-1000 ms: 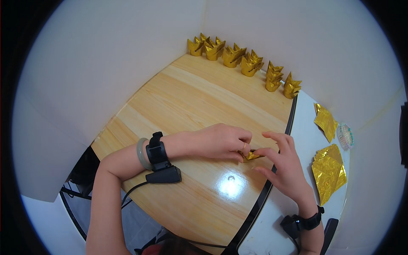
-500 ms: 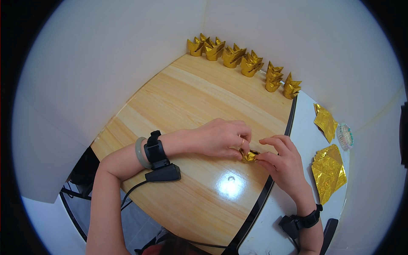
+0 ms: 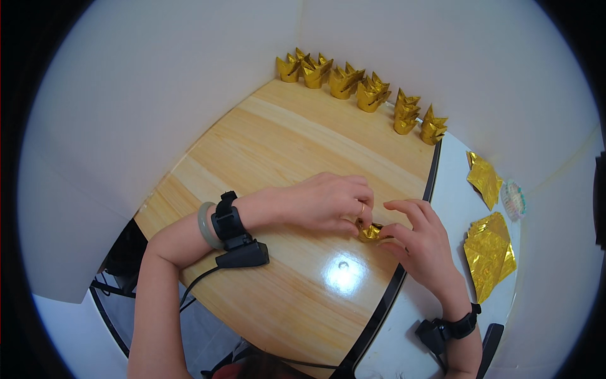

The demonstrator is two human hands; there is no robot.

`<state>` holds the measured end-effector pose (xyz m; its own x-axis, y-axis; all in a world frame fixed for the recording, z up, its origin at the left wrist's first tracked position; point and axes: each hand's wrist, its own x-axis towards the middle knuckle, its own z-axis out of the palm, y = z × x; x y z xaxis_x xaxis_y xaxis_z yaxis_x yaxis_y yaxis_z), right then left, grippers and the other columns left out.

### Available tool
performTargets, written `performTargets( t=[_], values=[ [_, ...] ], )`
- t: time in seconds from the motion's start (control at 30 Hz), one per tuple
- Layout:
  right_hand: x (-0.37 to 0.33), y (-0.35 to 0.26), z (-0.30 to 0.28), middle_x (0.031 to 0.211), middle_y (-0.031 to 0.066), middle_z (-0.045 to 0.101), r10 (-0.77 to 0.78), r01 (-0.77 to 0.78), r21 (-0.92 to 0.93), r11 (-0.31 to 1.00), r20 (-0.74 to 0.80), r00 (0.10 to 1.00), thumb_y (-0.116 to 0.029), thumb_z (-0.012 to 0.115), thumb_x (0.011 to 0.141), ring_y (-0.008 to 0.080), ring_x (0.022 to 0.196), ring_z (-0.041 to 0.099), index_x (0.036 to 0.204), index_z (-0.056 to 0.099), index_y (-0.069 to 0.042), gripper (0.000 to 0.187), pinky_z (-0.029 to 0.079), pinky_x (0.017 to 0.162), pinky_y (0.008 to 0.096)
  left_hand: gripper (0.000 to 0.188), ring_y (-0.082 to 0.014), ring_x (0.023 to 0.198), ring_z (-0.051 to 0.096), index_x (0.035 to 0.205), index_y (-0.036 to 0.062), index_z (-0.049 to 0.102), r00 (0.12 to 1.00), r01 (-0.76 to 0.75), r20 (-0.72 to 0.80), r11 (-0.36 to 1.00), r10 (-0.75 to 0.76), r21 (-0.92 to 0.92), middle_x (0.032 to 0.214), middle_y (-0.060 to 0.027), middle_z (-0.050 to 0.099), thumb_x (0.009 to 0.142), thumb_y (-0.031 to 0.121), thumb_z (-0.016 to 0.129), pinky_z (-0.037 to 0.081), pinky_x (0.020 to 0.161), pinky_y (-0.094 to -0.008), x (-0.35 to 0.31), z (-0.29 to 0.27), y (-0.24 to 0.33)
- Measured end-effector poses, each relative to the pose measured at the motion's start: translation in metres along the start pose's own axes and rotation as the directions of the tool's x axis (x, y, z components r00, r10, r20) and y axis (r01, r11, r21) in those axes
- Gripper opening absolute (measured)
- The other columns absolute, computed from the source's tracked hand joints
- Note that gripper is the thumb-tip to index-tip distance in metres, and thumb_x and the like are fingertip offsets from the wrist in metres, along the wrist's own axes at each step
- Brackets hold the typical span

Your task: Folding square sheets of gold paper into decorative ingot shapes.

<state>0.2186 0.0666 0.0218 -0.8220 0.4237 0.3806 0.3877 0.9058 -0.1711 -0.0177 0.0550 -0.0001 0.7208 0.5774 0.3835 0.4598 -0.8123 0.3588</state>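
**One small gold piece (image 3: 370, 233) that could rip or get squashed**

The small gold piece is on the right side of the wooden table top (image 3: 278, 151), between the two hands. It looks thin, so I think it could rip if the hands pull apart too hard. Pushing down hard might squash it. The left hand (image 3: 334, 203) has its fingertips at one end, but I cannot tell if they pinch it. The right hand (image 3: 424, 243) has its thumb and first finger at the other end. I cannot tell if those squeeze it either. If one side slips, a fold may pop open.

Near the right hand runs a black edge strip (image 3: 381, 304). Past it is the white table (image 3: 404, 322), with a big gold sheet (image 3: 490, 256), a smaller gold sheet (image 3: 485, 180) and a round clear thing (image 3: 515, 201). A bump from the right arm could push the big sheet. The wire (image 3: 201, 287) at the left wrist might catch and tug that arm. Far back stands a row of pointy gold shapes (image 3: 346, 83); a table shake could tip them.
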Motion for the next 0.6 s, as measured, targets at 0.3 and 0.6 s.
performTargets(
  t=[0.3, 0.6],
  values=[
    [-0.0002, 0.0017, -0.0011, 0.111, 0.0046, 0.057, -0.026, 0.026, -0.053, 0.998, -0.004, 1.0, -0.012, 0.075, 0.063, 0.0256, 0.104, 0.052, 0.079, 0.065, -0.011, 0.019, 0.046, 0.083, 0.0353, 0.008, -0.0199, 0.092, 0.053, 0.082, 0.0151, 0.068, 1.0, -0.003, 0.01, 0.999, 0.002, 0.044, 0.089, -0.0016, 0.053, 0.075, 0.02, 0.069, 0.048, 0.07, -0.0344, -0.0004, -0.0012, 0.0054],
    [0.0009, -0.001, -0.005, 0.093, 0.0012, 0.056, 0.037, -0.038, -0.038, 0.999, -0.015, 0.999, -0.01, 0.073, 0.065, 0.0203, 0.091, 0.055, 0.079, 0.066, -0.013, 0.016, 0.047, 0.071, 0.0319, 0.013, -0.0202, 0.091, 0.053, 0.081, 0.0132, 0.069, 1.0, -0.009, 0.0, 0.995, 0.009, 0.101, 0.089, -0.0023, 0.055, 0.074, 0.024, 0.07, 0.048, 0.069, -0.034, -0.0008, -0.0012, 0.0041]
  ],
)
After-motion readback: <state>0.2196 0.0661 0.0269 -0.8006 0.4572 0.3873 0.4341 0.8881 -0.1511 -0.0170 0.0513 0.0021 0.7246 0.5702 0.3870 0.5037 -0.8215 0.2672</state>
